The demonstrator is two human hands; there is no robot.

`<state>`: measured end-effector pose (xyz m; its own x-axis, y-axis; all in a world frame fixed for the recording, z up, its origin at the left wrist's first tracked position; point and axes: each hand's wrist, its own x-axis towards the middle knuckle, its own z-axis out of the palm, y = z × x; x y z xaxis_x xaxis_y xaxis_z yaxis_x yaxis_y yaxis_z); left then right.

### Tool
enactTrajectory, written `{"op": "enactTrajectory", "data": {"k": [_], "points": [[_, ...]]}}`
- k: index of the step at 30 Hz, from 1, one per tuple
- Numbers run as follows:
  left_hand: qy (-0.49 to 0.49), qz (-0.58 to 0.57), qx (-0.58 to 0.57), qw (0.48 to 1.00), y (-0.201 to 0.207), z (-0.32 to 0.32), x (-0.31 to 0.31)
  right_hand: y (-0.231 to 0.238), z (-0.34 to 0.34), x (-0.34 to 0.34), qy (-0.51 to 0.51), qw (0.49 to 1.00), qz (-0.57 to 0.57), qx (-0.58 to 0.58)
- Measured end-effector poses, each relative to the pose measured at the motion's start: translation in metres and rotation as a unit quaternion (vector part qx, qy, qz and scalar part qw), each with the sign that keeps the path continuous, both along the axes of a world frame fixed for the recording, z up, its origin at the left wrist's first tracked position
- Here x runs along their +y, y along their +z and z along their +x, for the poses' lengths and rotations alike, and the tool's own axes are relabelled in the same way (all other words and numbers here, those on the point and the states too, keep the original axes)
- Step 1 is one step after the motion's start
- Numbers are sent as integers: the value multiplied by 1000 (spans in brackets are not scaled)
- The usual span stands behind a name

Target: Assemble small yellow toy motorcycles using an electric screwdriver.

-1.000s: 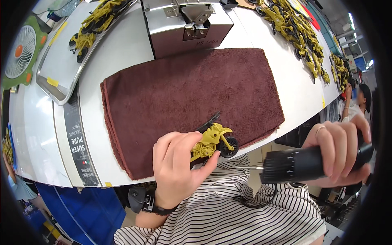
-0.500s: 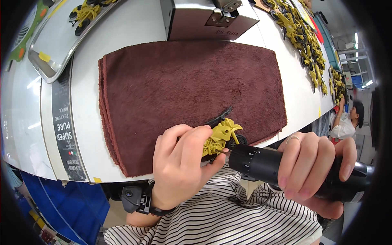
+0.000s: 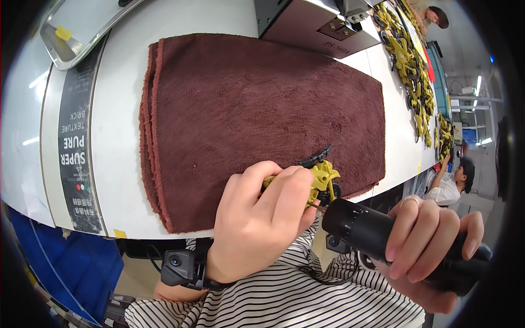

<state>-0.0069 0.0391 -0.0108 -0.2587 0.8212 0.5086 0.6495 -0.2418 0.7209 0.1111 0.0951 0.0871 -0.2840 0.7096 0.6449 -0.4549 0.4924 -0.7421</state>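
Observation:
My left hand (image 3: 262, 218) is closed around a small yellow toy motorcycle (image 3: 324, 177) with black parts, holding it at the near edge of the brown cloth. The fingers cover much of the toy's body. In my right hand (image 3: 426, 240) is a black cylindrical electric screwdriver (image 3: 358, 224), gripped with the fingers wrapped over its barrel. Its thin bit points left and meets the toy's near side beside my left fingertips. The exact contact spot is too small to make out.
A folded brown cloth (image 3: 257, 104) covers the middle of the white table (image 3: 123, 136). Behind it stands a grey metal box-shaped machine (image 3: 311, 27). A metal tray (image 3: 57, 46) lies at the far left. Several yellow toy motorcycles (image 3: 407, 63) line the right side, with other people beyond.
My view has shifted and turned a little. The toy and both hands appear slightly farther right, and the screwdriver tilts more steeply. Both hands keep their hold.

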Motion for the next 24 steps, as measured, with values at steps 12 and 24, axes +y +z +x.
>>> {"op": "enactTrajectory", "data": {"k": [12,24], "points": [[-4,-23,-31,999,5,-4,-2,9,-11,35,390,920,-36,-16],[5,-31,-16,999,2,-4,-5,8,-22,55,556,829,-55,-23]]}}
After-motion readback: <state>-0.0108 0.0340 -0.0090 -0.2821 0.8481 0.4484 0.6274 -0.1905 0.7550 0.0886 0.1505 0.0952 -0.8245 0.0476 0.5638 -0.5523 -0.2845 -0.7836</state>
